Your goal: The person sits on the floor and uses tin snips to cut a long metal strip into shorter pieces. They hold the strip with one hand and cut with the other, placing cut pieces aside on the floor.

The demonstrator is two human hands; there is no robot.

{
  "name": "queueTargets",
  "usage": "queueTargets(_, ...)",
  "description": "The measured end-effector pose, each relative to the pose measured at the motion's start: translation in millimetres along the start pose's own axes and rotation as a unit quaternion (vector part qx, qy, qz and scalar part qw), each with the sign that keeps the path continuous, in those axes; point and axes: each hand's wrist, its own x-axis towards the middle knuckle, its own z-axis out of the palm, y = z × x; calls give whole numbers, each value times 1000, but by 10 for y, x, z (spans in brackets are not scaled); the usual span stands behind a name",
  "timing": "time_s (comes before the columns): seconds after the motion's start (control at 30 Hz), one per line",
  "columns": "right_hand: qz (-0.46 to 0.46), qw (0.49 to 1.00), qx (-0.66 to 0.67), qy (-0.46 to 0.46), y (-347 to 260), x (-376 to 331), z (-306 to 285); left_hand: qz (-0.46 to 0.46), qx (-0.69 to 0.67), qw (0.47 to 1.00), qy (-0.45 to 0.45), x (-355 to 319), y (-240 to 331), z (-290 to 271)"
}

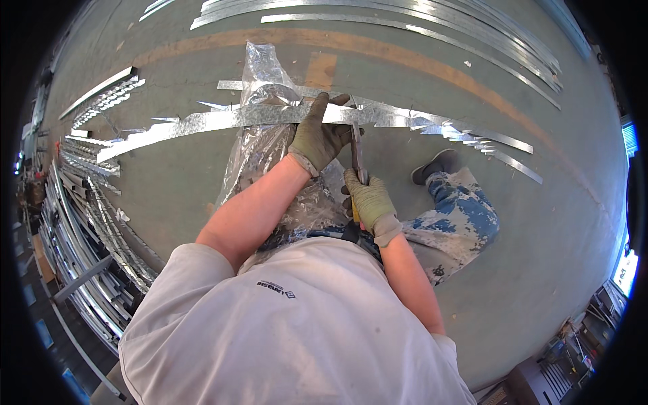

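Note:
My gloved left hand (317, 136) is closed around the lower edge of a long, shiny sheet-metal strip (202, 123) that lies crosswise in front of me. In my gloved right hand (371, 204) is a pair of metal snips (357, 154) with a bit of yellow on the handle. Their jaws point away from me and meet the strip just right of my left hand; whether the blades are apart, I cannot tell. Cut, bent tabs stick out along the strip on both sides. Behind it runs another thin strip (499, 138). Clear plastic film (253, 155) covers my left leg beneath the metal.
Several long metal strips (405, 20) lie on the grey floor at the far side. At the left are notched strips (108, 101) and a stack of long metal profiles (74, 250). An orange line (432, 61) crosses the floor. My right leg (459, 209) is bent at the right.

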Motion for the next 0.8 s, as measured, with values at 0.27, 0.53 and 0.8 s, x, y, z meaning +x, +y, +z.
queueTargets(0.27,-25,999,36,-21,55,60,-54,-2,16,1000,2,6,18,-12)
queueTargets(0.53,-9,964,188,-187,96,89,-299,-36,-22,999,28,-20,62,45)
queueTargets(0.8,65,772,474,-417,321,163,-348,-13,18,999,37,-79,-2,68)
